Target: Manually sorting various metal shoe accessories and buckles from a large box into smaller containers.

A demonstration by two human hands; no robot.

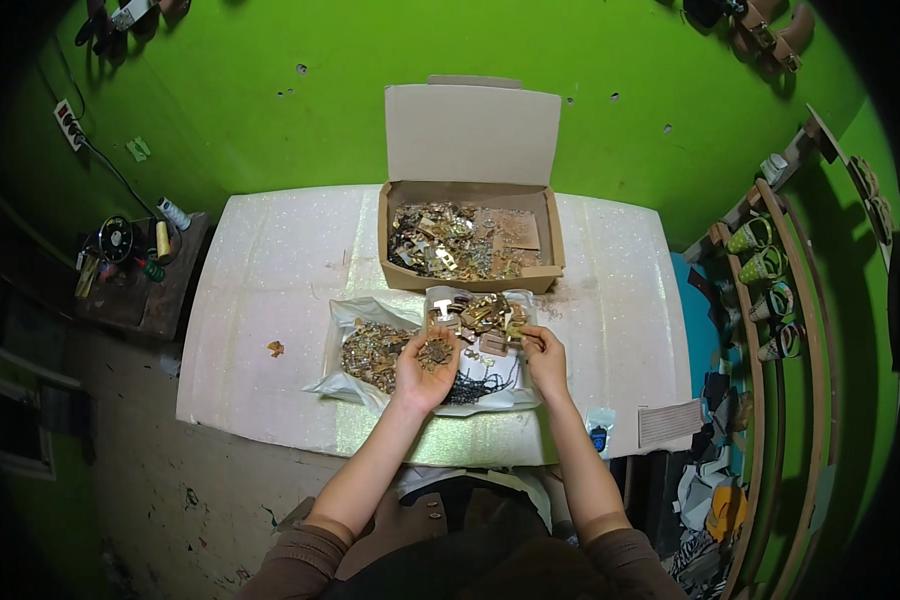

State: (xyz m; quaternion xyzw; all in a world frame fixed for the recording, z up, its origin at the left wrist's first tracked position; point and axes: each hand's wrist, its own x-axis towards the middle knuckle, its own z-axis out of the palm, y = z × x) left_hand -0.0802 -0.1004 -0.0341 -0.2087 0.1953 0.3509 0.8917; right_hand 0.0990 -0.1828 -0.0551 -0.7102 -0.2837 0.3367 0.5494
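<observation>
Where the table (260,300) presented a pale, glittery surface, a cardboard box (460,283) stood with its flat lid (473,133) raised, filled with shiny metal parts (440,235). In front, a white tray (474,368), lined at the left with crumpled plastic (365,397), contained a heap (365,355) of brownish bits, angular gold pieces (485,312) and knobbly black strands (480,388). The left hand (427,374), cupped palm up above the tray, bore small dark pieces (435,353). The right hand (547,362) had thumb and fingertips drawn together beside the gold pieces; whether they pinched anything could not be determined.
</observation>
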